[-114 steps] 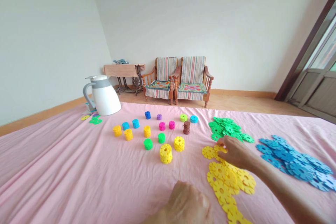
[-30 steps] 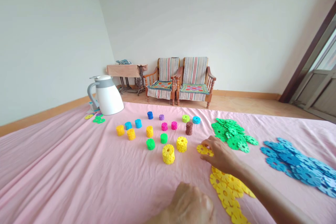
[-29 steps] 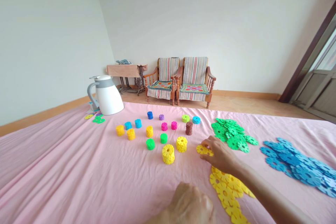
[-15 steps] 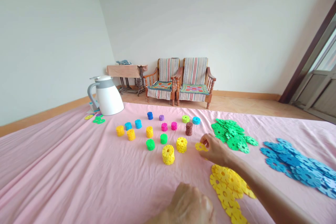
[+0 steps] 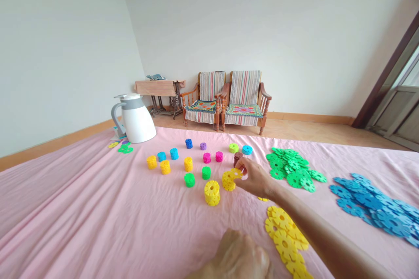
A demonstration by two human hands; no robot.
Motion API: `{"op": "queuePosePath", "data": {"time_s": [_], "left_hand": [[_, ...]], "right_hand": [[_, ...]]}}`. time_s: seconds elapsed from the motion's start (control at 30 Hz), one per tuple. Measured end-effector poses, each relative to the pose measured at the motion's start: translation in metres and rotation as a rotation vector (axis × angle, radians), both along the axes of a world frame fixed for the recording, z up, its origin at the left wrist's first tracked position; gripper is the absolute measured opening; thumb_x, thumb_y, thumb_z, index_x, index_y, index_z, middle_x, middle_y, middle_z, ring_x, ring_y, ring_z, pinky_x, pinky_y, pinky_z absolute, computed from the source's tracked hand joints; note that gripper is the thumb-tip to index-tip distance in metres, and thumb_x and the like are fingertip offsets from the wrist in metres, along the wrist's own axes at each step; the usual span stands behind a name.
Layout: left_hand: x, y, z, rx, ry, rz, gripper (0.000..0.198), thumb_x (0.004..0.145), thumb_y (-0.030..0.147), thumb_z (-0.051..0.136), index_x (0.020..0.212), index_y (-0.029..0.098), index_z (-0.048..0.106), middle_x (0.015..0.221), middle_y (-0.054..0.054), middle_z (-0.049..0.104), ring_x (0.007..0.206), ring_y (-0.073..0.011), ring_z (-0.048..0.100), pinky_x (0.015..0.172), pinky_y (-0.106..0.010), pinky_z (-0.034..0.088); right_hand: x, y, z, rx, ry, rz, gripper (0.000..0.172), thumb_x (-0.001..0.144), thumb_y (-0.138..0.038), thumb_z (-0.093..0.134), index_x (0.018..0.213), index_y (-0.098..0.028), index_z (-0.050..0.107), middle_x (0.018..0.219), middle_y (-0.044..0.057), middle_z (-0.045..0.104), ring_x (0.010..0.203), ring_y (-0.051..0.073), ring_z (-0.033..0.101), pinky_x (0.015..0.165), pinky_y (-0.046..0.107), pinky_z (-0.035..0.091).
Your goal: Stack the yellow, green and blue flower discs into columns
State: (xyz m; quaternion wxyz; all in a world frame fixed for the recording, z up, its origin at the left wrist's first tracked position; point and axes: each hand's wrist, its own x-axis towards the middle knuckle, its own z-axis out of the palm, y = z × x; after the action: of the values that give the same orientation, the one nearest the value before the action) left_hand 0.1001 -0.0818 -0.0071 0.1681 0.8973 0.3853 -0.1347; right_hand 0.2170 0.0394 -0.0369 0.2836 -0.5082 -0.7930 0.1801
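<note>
My right hand [image 5: 255, 178] pinches a yellow notched plastic disc [image 5: 236, 173] by its right edge. The disc is tilted over a stack of yellow discs [image 5: 228, 184], overlapping its top; whether they touch I cannot tell. A brown stack [image 5: 238, 157] stands just behind my fingers, partly hidden. Left of the hand is a taller yellow stack [image 5: 212, 193]. Low in the view, my left hand [image 5: 240, 255] rests knuckles up, curled like a fist, with its fingertips hidden. Loose yellow discs [image 5: 284, 237] lie in a pile beside my right forearm.
On the pink cloth [image 5: 131, 209] stand several small stacks, among them a green stack [image 5: 189, 179] and a pink stack [image 5: 207, 158]. Green discs [image 5: 291, 168] and blue discs [image 5: 376, 205] lie in piles rightward. A white jug [image 5: 139, 122] stands at the back left.
My right hand has moved left with the yellow disc, from beside the yellow stack to over it. The left hand stays in nearly the same place.
</note>
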Motion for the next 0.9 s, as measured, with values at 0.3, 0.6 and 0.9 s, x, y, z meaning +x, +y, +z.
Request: {"op": "queuePosePath", "data": {"time_s": [0.3,0.6,0.9], "left_hand": [[0.000,0.000,-0.008,0.055,-0.055,-0.001,0.022,0.084,0.022,0.056,0.073,0.012,0.073,0.072,-0.010,0.073,0.061,-0.0218,0.067,0.048,-0.024,0.040],[0.000,0.001,-0.010,0.062,-0.029,-0.011,0.022,0.085,0.024,0.054,0.080,0.014,0.073,0.076,-0.009,0.073,0.066,-0.0211,0.067,0.049,-0.024,0.038],[-0.002,-0.002,-0.035,0.184,-0.146,0.006,0.024,0.082,0.024,0.053,0.072,0.014,0.073,0.074,-0.011,0.073,0.063,-0.0221,0.067,0.050,-0.025,0.041]], "right_hand": [[-0.013,0.004,-0.003,0.000,-0.059,0.027,0.023,0.063,-0.019,0.059,0.084,-0.018,0.048,0.091,0.007,0.055,0.081,0.019,0.055,0.073,0.031,0.045],[-0.001,-0.006,0.013,0.087,0.047,0.027,0.016,0.072,-0.024,0.058,0.086,-0.018,0.054,0.091,0.005,0.061,0.076,0.016,0.057,0.069,0.028,0.045],[0.075,-0.039,-0.007,0.086,0.031,-0.336,0.027,0.083,-0.041,0.046,0.067,-0.020,0.054,0.064,0.002,0.061,0.059,0.016,0.057,0.055,0.027,0.039]]}}
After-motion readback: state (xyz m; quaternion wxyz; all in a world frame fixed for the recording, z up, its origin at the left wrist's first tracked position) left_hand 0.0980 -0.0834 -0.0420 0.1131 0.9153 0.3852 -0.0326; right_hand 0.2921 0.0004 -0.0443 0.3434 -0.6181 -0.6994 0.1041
